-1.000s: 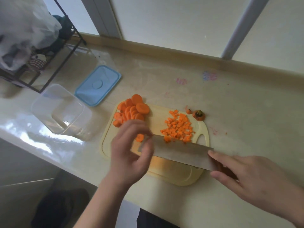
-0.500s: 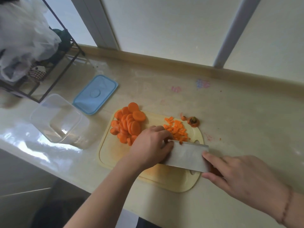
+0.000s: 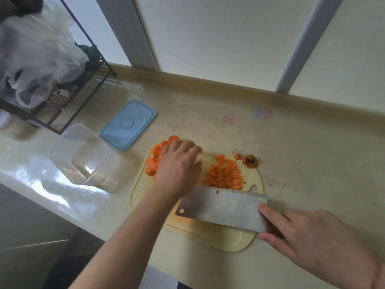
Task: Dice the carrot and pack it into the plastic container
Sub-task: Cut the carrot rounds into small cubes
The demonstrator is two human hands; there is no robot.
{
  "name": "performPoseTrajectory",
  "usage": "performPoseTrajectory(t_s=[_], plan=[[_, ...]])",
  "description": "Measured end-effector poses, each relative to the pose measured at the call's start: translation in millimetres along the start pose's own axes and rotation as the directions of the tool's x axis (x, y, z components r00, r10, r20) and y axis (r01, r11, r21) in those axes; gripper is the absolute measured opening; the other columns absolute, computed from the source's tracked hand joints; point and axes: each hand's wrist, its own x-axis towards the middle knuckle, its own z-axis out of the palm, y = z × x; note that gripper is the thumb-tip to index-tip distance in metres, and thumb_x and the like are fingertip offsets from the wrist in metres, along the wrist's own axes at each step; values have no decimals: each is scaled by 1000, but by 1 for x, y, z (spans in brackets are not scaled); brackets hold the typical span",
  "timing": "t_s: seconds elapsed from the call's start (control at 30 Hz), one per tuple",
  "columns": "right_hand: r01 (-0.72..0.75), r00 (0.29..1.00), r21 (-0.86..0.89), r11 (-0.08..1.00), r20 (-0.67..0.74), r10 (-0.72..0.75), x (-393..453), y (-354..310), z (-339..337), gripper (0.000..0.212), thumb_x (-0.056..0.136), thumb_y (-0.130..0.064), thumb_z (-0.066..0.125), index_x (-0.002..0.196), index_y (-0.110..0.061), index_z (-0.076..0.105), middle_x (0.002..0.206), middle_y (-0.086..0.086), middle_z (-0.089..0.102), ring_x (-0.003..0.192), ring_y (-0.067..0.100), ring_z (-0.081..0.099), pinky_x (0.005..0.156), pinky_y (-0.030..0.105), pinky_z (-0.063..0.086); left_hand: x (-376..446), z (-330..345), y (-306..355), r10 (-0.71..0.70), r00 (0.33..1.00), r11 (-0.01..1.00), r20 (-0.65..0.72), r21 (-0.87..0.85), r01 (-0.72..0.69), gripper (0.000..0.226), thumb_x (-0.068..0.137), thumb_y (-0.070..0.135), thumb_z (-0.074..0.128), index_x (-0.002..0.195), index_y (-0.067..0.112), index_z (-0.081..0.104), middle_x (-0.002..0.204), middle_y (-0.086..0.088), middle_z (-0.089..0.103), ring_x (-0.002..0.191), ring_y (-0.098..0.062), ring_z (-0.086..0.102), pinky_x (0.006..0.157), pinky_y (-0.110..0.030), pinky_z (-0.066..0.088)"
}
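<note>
Your left hand [image 3: 178, 165] rests open-fingered on the round orange carrot slices [image 3: 153, 158] on the pale yellow cutting board [image 3: 233, 239], right hand [image 3: 308, 240] gripping the steel cleaver [image 3: 223, 208], so gather a few and keep fingertips tucked.

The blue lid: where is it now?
In the head view, the blue lid lies flat on the counter, left of centre, just behind the clear container.

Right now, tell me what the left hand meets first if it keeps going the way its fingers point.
The left hand points up and away over the cutting board, already on the carrot slices. Straight on, it would probably cross the board's far edge onto bare counter; the blue lid lies off to the left.
</note>
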Motion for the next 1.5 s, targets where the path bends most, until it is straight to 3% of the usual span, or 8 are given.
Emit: performPoseTrajectory(t_s=[0.2, 0.4, 0.6, 0.7, 0.9, 1.03, 1.13, 1.5], plan=[[-31, 999, 44, 999, 16, 31, -5, -3, 0, 74, 97, -62, 16, 105, -16, 73, 47, 5, 54, 33, 26, 51, 29, 31, 37, 11, -9, -22, -101, 981, 980, 168, 189, 68, 36, 101, 36, 52, 133, 21, 59, 130, 1, 60, 125, -29, 44, 98, -41, 30], [-78, 994, 125, 989, 89, 67, -4, -3, -3, 74, 97, -63, 17, 103, -16, 74, 48, 2, 56, 33, 24, 52, 30, 30, 38, 16, -16, -19, -168, 970, 986, 175, 11, 169, 49, 95, 32, 65, 142, 26, 53, 140, 2, 54, 130, -26, 41, 104, -40, 29], [-295, 947, 292, 910, 218, 238, -11, -12, -14, 67, 92, -72, 19, 103, -32, 72, 52, -9, 63, 38, 11, 57, 31, 24, 43, -36, -43, -14, -353, 883, 874, -308, -445, 195, 47, 82, 25, 82, 124, 9, 65, 121, -5, 62, 110, -18, 57, 94, -25, 46], [-542, 840, 515, 665, 342, 420, -11, -24, -22, 65, 63, -97, 13, 102, -66, 54, 49, -24, 56, 66, -1, 63, 52, 11, 47, -83, -34, -3, -438, 772, 856, -460, -476, 201, 45, 83, 30, 74, 115, 0, 65, 113, -8, 60, 100, -16, 55, 89, -19, 44], [-701, 706, 638, 318, 559, 435, -15, -50, -14, 74, 32, -106, 17, 88, -73, 53, 69, -17, 69, 69, -3, 65, 66, 10, 49, -139, 22, 20, -126, 957, 922, -260, -387, 16, 38, 84, 35, 71, 117, 22, 60, 114, 1, 57, 101, -21, 56, 89, -36, 46], [-691, 718, 642, 332, 558, 417, -12, -55, -12, 14, 68, -77, 56, 79, -78, 47, 67, -21, 66, 68, -5, 63, 64, 9, 47, -136, 38, 30, 3, 986, 948, -167, -314, -56, 36, 92, 49, 62, 121, 27, 59, 116, 6, 54, 99, -20, 52, 86, -34, 41], [-673, 734, 650, 354, 528, 426, -12, -54, -11, 37, 87, -49, 58, 78, -80, 40, 64, -28, 62, 68, -9, 61, 64, 6, 44, -132, 44, 33, 9, 990, 924, -138, -377, -61, 37, 98, 57, 53, 120, 28, 61, 120, 8, 53, 96, -17, 52, 85, -30, 42], [-620, 767, 691, 372, 432, 474, -21, -63, -9, 27, 81, -66, 42, 85, -89, 29, 85, -66, 38, 87, -40, 39, 72, -8, 31, -138, 38, 54, 115, 968, 924, -223, -334, -186, 19, 95, 23, 68, 112, 15, 65, 116, -6, 63, 95, -28, 60, 85, -39, 51]])
